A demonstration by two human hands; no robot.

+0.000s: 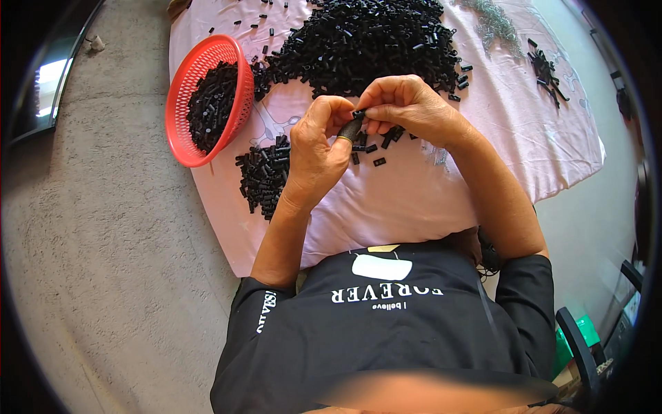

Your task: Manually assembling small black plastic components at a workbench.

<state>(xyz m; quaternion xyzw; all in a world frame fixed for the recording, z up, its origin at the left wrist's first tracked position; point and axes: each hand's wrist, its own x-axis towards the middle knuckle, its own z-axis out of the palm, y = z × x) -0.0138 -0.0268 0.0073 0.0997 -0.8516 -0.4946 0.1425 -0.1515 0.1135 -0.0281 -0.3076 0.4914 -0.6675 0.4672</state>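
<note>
My left hand (316,148) and my right hand (412,109) meet over the pink cloth, fingers pinched around one small black cylindrical part (359,114). A dark cover (351,130) with a yellow band at its base sits on a digit of my left hand. What the fingertips do at the far end of the part is partly hidden. Just beyond my hands lies a big heap of similar black cylindrical parts (358,48). A smaller pile of them (263,176) is beside my left wrist, and several loose ones (379,162) lie below my hands.
A tilted red plastic basket (181,148) at the left holds more black parts. At the far right are a tangle of thin silvery pieces (498,29) and a small group of longer black pieces (547,77). The pink cloth (407,207) covers the work surface. A black armrest (578,345) stands lower right.
</note>
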